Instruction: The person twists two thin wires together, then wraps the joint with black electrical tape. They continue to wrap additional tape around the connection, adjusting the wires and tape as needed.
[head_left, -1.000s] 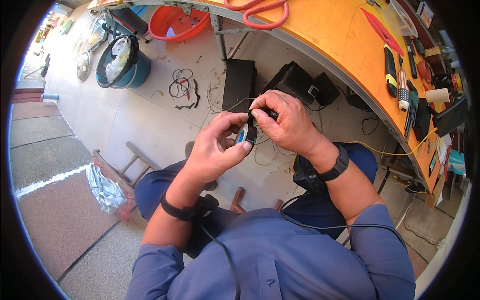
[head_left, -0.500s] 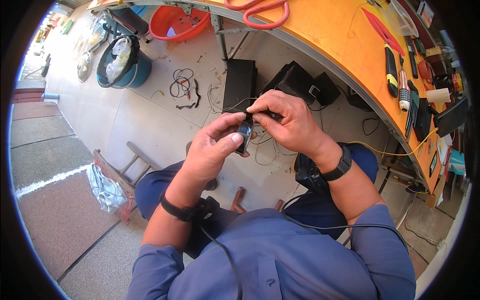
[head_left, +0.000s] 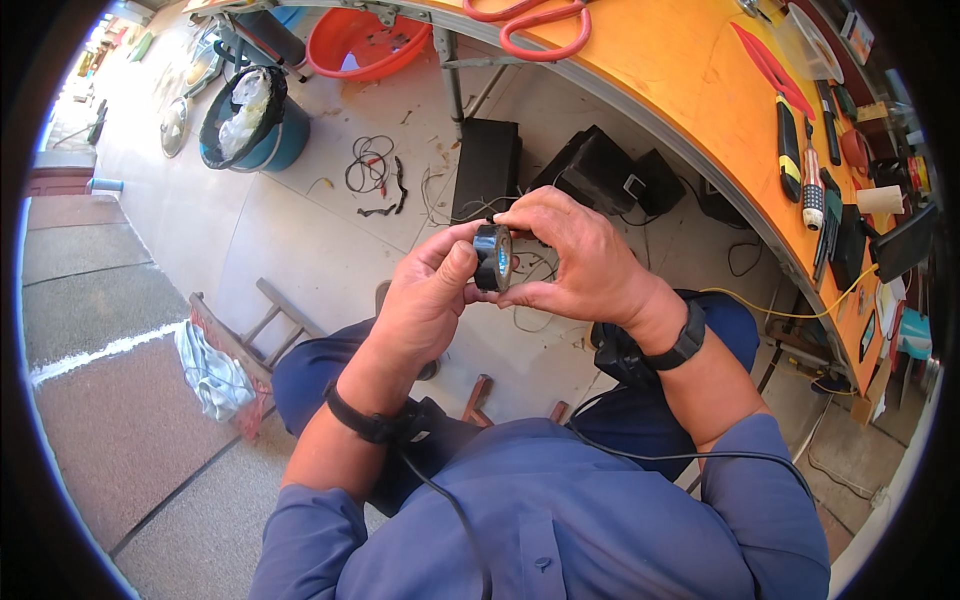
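A roll of black electrical tape (head_left: 486, 262) is held up between my hands, with its ring-shaped side and hollow core turned to the right. My left hand (head_left: 428, 285) grips it from the left, thumb lying along the upper part of its outer face. From the right, my right hand (head_left: 585, 255) reaches round it with the index finger at the top and the thumb near the lower edge. Some of the fingers behind the roll are hidden. Each wrist wears a black strap with a small device and a cable.
An orange workbench (head_left: 690, 70) curves along the right, bearing red-handled scissors (head_left: 545, 35), a screwdriver (head_left: 812, 190) and a utility knife (head_left: 787, 150). Black boxes (head_left: 487, 165) and loose wires (head_left: 370, 165) lie beneath. A blue bucket (head_left: 285, 140) and red basin (head_left: 375, 60) stand beyond.
The tape roll has been turned so its hollow side now shows. My right hand has gone from pinching at its top to spanning its right side, thumb lowered.
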